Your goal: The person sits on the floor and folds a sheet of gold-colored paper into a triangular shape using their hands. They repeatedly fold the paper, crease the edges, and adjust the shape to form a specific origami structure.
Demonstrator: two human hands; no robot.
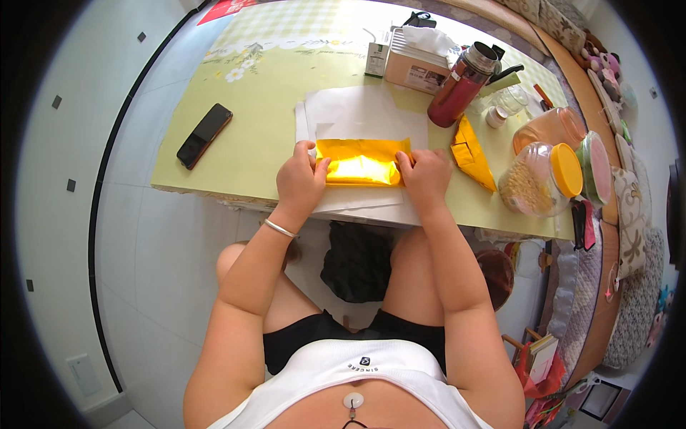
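A shiny gold sheet [363,163], looking like foil or foil paper folded into a wide strip, lies across white paper [350,107] at the table's near edge. My left hand [299,177] pinches its left end between thumb and fingers. At the opposite end, my right hand [427,179] grips it the same way, thumb on top. Light glares off the strip's middle. Just right of my right hand rests a folded gold piece [473,156] with pointed ends, touched by neither hand.
A black phone [205,136] lies at the left. Behind the paper stand a small carton [376,59], a tissue box [414,68] and a dark red thermos [461,87]. Toward the right are a small white bottle [496,116] and a yellow-lidded jar [532,182].
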